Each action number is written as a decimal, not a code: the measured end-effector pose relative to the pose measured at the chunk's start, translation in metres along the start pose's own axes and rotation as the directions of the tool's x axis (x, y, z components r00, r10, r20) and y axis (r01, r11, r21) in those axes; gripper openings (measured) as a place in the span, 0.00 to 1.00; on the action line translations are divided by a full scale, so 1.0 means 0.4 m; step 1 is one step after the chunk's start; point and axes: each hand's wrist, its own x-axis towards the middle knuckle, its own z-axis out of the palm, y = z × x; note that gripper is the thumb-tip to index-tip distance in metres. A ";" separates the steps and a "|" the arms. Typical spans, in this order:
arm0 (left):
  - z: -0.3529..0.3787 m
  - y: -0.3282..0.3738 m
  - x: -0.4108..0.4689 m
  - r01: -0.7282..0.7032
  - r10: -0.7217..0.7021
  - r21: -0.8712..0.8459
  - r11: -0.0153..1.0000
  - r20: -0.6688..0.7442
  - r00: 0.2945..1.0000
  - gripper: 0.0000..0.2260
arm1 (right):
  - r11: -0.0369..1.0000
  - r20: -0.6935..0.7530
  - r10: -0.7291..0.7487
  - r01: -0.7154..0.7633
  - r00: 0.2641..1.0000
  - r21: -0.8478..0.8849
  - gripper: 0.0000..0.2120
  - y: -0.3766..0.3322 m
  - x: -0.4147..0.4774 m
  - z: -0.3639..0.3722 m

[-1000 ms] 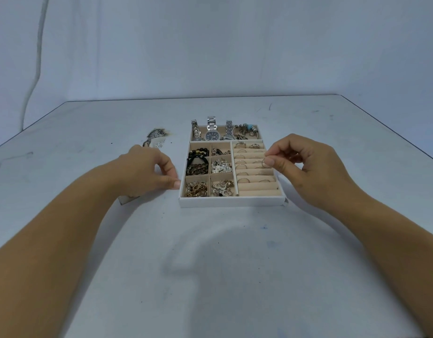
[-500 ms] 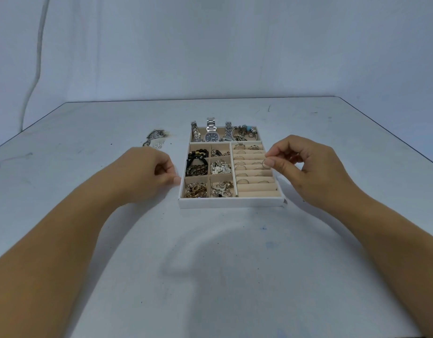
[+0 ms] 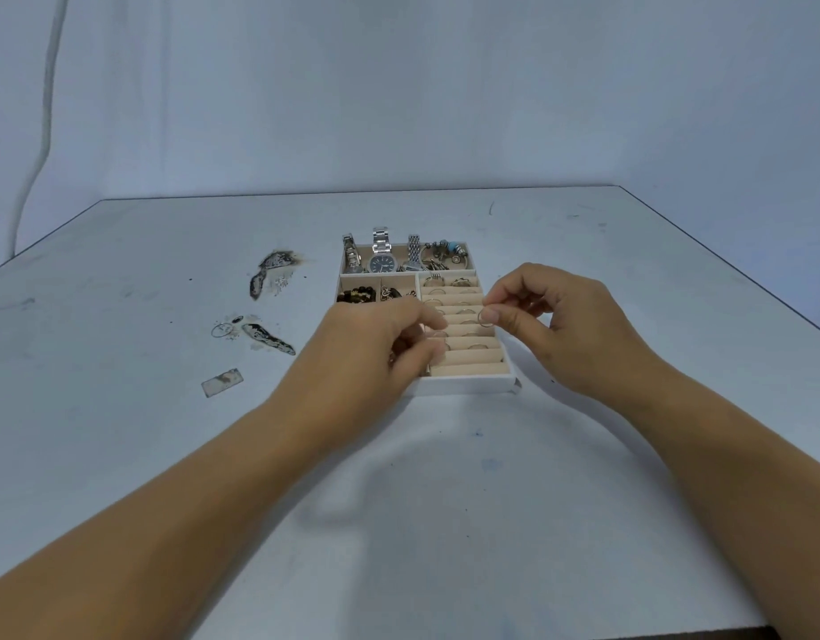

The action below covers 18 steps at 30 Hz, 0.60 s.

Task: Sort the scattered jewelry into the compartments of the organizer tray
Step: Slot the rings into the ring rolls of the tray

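Table: pale grey, matt, mostly smooth w/ scuffs; top coat worn off in dark rough patches. Tray: white outer wall, smooth, slight sheen. Ring rolls: beige, soft matt, looks like velvety cloth. Watches: silver metal link bands, glossy; one w/ dark shiny dial. Ring: thin metal, polished. Bead bracelet: dark + tan beads, semi-gloss. Backdrop: plain, matt.

two bare forearms, bare left hand and right hand
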 end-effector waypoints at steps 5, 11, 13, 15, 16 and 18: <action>0.006 -0.012 0.010 -0.053 0.053 -0.013 0.999 0.023 0.998 0.04 | 1.000 0.007 -0.003 0.003 1.000 -0.002 0.03 0.003 0.001 0.001; 0.015 -0.018 0.038 -0.142 0.132 0.060 0.988 0.142 0.981 0.03 | 1.000 0.006 -0.006 0.006 1.000 -0.013 0.03 0.003 0.002 0.001; 0.012 -0.022 0.047 -0.165 0.147 0.089 0.982 0.187 0.971 0.03 | 1.000 0.010 -0.006 0.006 1.000 -0.026 0.02 0.003 0.002 0.001; 0.008 -0.027 0.053 -0.149 0.130 0.072 0.986 0.223 0.966 0.03 | 0.999 0.014 -0.007 0.007 1.000 -0.035 0.03 0.005 0.002 0.002; 0.005 -0.028 0.053 -0.128 0.111 0.058 0.990 0.239 0.965 0.03 | 0.999 0.017 -0.007 0.007 1.000 -0.035 0.03 0.005 0.002 0.003; 0.002 -0.030 0.052 -0.107 0.094 0.037 0.994 0.255 0.962 0.03 | 0.999 0.029 -0.007 0.008 1.000 -0.033 0.04 0.005 0.002 0.003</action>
